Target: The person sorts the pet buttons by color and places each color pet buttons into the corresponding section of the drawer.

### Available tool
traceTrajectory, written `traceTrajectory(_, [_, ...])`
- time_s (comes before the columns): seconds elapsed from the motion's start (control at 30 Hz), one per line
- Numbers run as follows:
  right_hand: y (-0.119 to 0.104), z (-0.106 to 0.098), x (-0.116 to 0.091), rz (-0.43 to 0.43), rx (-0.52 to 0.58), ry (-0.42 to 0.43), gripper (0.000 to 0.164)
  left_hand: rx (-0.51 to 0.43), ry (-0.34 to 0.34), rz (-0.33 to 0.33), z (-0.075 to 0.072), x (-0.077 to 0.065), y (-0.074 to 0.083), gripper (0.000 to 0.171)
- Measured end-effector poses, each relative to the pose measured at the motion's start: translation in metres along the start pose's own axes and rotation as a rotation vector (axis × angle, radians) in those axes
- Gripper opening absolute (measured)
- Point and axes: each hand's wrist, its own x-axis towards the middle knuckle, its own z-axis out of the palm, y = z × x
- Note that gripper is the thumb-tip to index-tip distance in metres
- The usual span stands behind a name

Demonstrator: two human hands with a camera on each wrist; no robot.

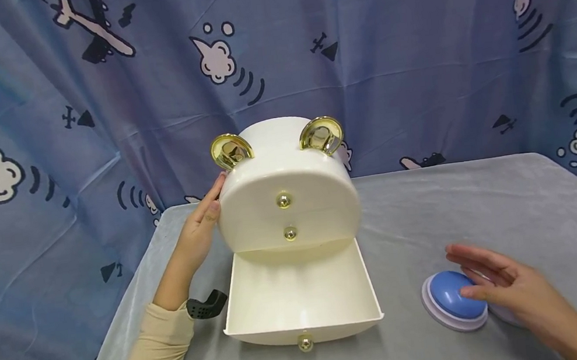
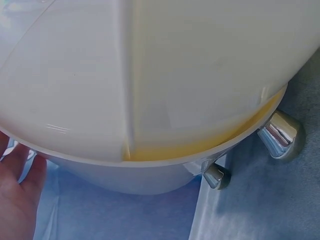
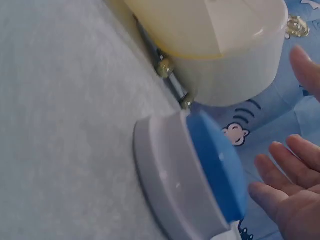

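In the head view a white rounded drawer box [image 1: 290,215] with two gold ears stands on the table, its bottom drawer [image 1: 301,296] pulled out and bare inside. My left hand [image 1: 196,236] rests against the box's left side with fingers extended; the left wrist view shows its fingertips at the white rim. To the right is a domed blue push button [image 1: 455,295] on a white round base. Over its right edge hovers my right hand [image 1: 505,283], fingers loosely spread and thumb overlapping the blue dome in the head view. Nothing is gripped in either hand.
A grey cloth-covered table [image 1: 428,206] lies under everything. Behind it hangs a blue curtain [image 1: 274,46] printed with planes and clouds. Part of another white object [image 1: 507,316] shows beneath the right hand. The open drawer juts toward the front, a gold knob [image 1: 305,343] at its edge.
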Motion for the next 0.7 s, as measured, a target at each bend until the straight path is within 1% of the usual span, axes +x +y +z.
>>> traceTrajectory(0.1, [0.003, 0.002, 0.001, -0.079, 0.017, -0.019, 0.073, 0.005, 0.004, 0.001, 0.000, -0.001, 0.001, 0.052])
traceTrajectory(0.17, [0.005, 0.003, 0.001, -0.105, -0.002, -0.016, 0.076, 0.004, 0.002, 0.000, 0.000, -0.001, 0.001, 0.051])
traceTrajectory(0.23, [0.006, 0.004, 0.001, -0.084, -0.044, -0.005, 0.078, 0.000, 0.001, -0.002, 0.001, -0.001, 0.001, 0.051])
traceTrajectory(0.27, [0.006, 0.005, 0.001, -0.064, -0.084, 0.002, 0.079, 0.001, 0.000, -0.004, 0.000, -0.001, 0.001, 0.051])
traceTrajectory(0.37, [0.005, 0.005, 0.001, -0.008, -0.150, 0.009, 0.081, 0.005, -0.002, -0.008, 0.000, 0.000, 0.001, 0.052])
traceTrajectory(0.43, [0.004, 0.006, 0.002, 0.002, -0.175, 0.008, 0.081, 0.002, -0.002, -0.009, 0.000, 0.000, 0.001, 0.052])
traceTrajectory(0.5, [0.005, 0.006, 0.002, -0.009, -0.203, 0.003, 0.082, -0.004, -0.002, -0.010, 0.000, 0.000, 0.001, 0.052])
traceTrajectory(0.6, [0.009, 0.008, 0.002, -0.068, -0.269, 0.001, 0.083, -0.017, -0.003, -0.003, 0.000, 0.000, 0.000, 0.052])
traceTrajectory(0.7, [0.015, 0.010, 0.000, -0.152, -0.367, 0.009, 0.084, -0.026, -0.004, 0.007, 0.001, 0.000, -0.001, 0.053])
